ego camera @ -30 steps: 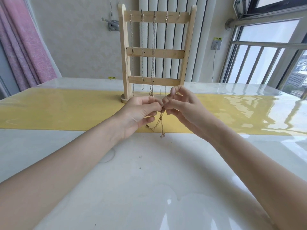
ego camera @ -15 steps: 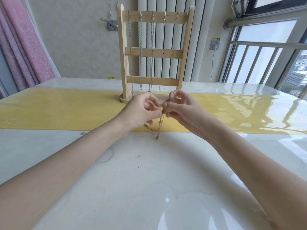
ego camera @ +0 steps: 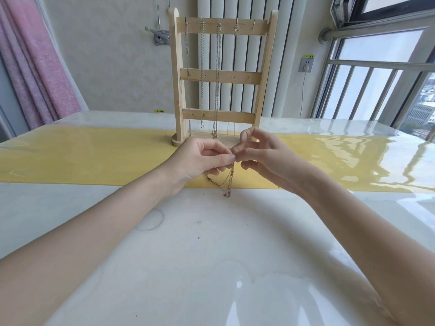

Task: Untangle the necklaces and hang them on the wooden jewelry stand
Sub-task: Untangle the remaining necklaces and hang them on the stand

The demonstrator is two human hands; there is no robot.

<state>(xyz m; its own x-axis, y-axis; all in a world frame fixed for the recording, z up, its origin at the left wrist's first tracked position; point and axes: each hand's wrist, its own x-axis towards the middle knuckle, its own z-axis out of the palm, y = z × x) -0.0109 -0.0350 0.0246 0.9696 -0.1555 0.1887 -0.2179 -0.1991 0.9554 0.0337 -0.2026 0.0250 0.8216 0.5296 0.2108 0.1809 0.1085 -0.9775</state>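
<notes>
A thin gold necklace (ego camera: 227,182) hangs in tangled loops below my two hands, its lowest knot near the table top. My left hand (ego camera: 200,161) pinches the chain between thumb and forefinger. My right hand (ego camera: 261,156) meets it fingertip to fingertip and pinches the same chain, its other fingers spread. Just behind the hands stands the wooden jewelry stand (ego camera: 263,76), a ladder-like frame with three rails. Several chains (ego camera: 217,74) hang from hooks on its top rail, and the rightmost hook is bare.
A yellow runner (ego camera: 82,156) crosses the glossy white table (ego camera: 188,255) under the stand. A pink curtain (ego camera: 35,67) hangs at the left, a radiator stands behind the stand, and a window with railings (ego camera: 376,78) fills the right.
Both hands stay together on the chain with small finger shifts. My right hand's fingers have spread wider, and the hanging loops have swung slightly.
</notes>
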